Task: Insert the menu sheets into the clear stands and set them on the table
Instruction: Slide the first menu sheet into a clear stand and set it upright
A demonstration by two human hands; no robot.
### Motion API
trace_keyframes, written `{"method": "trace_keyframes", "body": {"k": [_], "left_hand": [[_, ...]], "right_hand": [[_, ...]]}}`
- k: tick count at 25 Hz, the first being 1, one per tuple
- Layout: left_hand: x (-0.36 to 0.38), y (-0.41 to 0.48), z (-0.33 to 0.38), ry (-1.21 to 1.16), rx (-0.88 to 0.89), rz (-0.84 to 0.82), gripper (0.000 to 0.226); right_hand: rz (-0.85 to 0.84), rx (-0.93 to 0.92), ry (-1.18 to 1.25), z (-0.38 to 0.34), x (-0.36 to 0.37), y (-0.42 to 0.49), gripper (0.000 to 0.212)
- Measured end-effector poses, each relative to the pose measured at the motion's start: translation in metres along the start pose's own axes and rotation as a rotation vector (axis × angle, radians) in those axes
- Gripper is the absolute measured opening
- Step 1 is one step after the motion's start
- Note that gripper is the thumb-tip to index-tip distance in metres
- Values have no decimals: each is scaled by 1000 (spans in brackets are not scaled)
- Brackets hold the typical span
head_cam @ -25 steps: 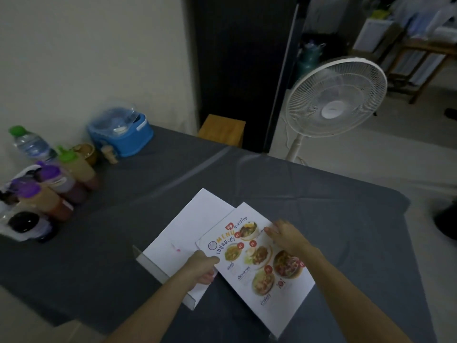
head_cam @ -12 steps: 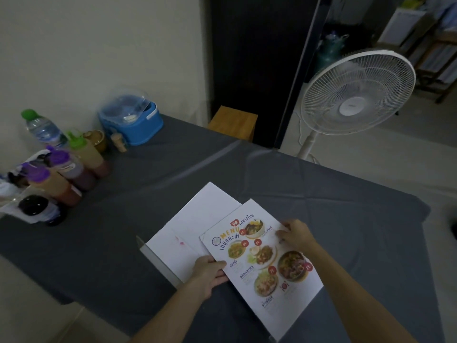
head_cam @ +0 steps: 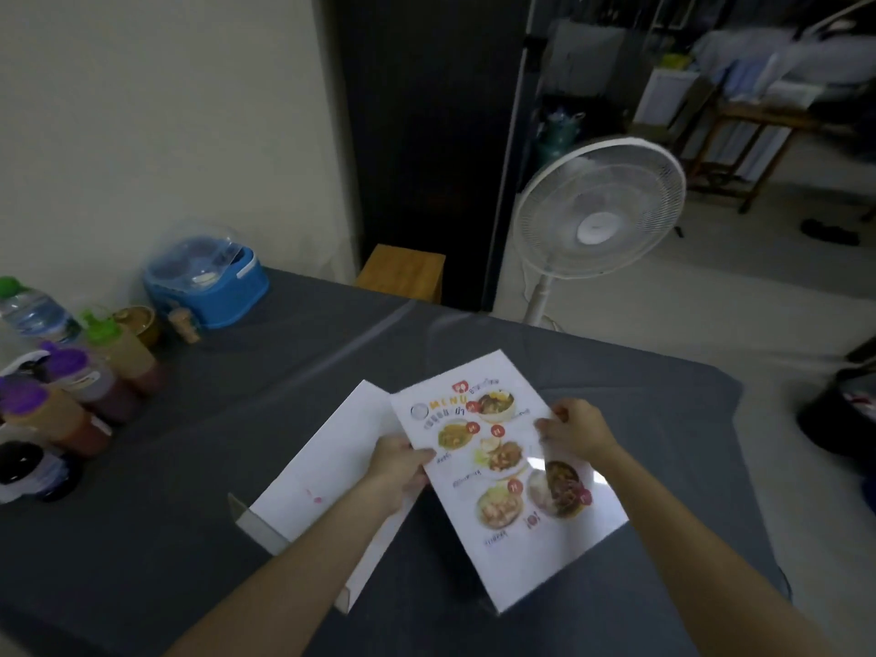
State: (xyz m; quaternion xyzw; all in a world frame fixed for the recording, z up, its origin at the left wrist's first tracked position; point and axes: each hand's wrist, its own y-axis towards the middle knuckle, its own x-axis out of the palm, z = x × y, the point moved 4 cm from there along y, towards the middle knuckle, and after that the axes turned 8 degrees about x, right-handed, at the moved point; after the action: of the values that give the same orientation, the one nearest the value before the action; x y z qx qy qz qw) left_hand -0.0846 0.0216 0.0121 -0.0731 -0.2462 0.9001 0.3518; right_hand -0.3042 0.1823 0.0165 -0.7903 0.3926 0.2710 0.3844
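Note:
A colour menu sheet (head_cam: 502, 471) with food photos is held over the grey table (head_cam: 284, 372), its far end raised. Glints on its face suggest a clear stand around it. My left hand (head_cam: 398, 467) pinches its left edge and my right hand (head_cam: 576, 431) grips its right edge near the top. To the left lies a second clear stand (head_cam: 258, 526), flat on the table, with a white sheet (head_cam: 332, 457) showing its blank side. My left forearm crosses over that sheet.
Several sauce bottles (head_cam: 71, 405) and a water bottle (head_cam: 28, 310) crowd the table's left edge, with a blue lidded container (head_cam: 208, 282) behind them. Beyond the far edge stand a wooden stool (head_cam: 403, 272) and a white fan (head_cam: 597, 211). A black bin (head_cam: 844, 419) sits at the right.
Both hands have shifted the colour menu to the right and raised it, so it overlaps the white sheet less. My right hand slid to the menu's right edge.

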Motion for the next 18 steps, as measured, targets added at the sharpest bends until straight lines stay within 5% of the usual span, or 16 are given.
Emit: {"method": "trace_keyframes", "body": {"k": [9,18], "left_hand": [[90,38,140,530,658,-213,11],[107,62,108,527,732,-236,11]], "right_hand": [[380,5,489,40,-102,-31,16],[383,50,687,63,-74,-20,15]]}}
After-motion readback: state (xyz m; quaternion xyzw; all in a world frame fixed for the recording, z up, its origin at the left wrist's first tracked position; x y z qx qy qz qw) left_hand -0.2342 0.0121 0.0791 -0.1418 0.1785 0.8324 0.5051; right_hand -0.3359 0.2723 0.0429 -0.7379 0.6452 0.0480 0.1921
